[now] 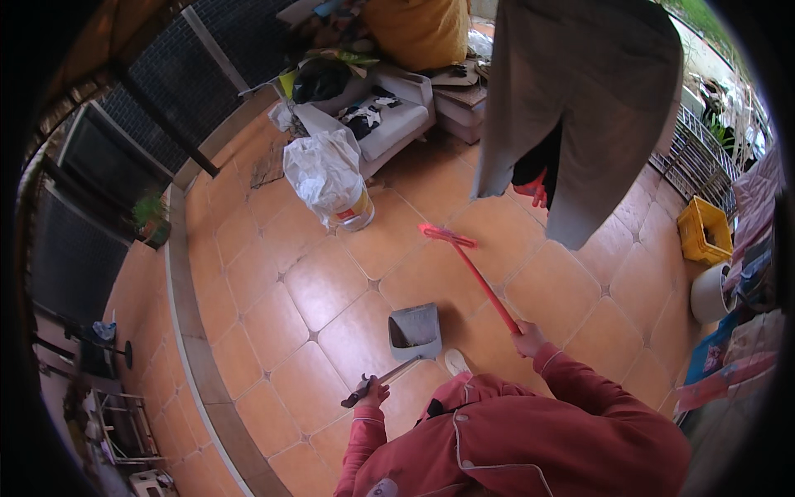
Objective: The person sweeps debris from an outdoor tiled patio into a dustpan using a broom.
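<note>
My right hand (529, 338) grips the handle of a red broom (481, 282). The broom's head (448, 235) rests on the tiled floor ahead of me. In my left hand (372, 394) is the dark handle end of a long-handled dustpan, its grey pan (415, 332) near my shoe (456, 361). A little greenish debris seems to lie inside the pan. The broom head and the dustpan are well apart on the orange tiles (329, 267).
Grey trousers (577, 124) hang at the upper right. A white bag (323, 171) covers a bucket (355, 211) before a cluttered armchair (397, 127). A yellow crate (704, 231) and hanging laundry (733, 354) are at right. A raised curb (192, 335) runs along the left.
</note>
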The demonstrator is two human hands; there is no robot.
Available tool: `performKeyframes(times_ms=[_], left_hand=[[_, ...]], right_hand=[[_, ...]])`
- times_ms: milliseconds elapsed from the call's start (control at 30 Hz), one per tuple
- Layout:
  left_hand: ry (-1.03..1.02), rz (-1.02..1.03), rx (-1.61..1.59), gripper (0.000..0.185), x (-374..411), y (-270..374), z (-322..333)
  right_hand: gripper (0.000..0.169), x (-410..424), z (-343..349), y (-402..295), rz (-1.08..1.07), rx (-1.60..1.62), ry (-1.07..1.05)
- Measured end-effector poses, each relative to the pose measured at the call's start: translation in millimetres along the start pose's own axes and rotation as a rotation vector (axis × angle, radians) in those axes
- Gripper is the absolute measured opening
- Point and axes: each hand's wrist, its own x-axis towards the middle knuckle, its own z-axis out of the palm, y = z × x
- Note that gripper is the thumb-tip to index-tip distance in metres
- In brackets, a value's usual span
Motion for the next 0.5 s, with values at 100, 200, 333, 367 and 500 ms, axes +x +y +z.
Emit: performKeyframes(times_ms=[100,200,333,367,500], left_hand=[[-0.009,0.014,0.014,0.026,27.7,28.6,13.5],[-0.005,-0.012,0.008,0.028,49.8,56.4,29.6],[0.008,-0.004,0.004,0.028,77.4,81.7,47.4],[0.012,0.010,-0.005,0.029,84.7,85.1,53.0],[0.045,-0.005,0.024,0.028,94.2,116.2,68.8]], right_hand=[[0.010,45.9,11.6,-28.6,0.020,-0.045,0.033],[0.011,108.6,19.5,-41.2,-0.109,-0.160,0.127],[0.011,200.7,31.4,-73.9,-0.117,-0.229,0.194],[0.012,234.2,31.8,-76.5,-0.157,-0.329,0.249],[0.018,340.1,42.5,-129.9,-0.110,-0.479,0.286]])
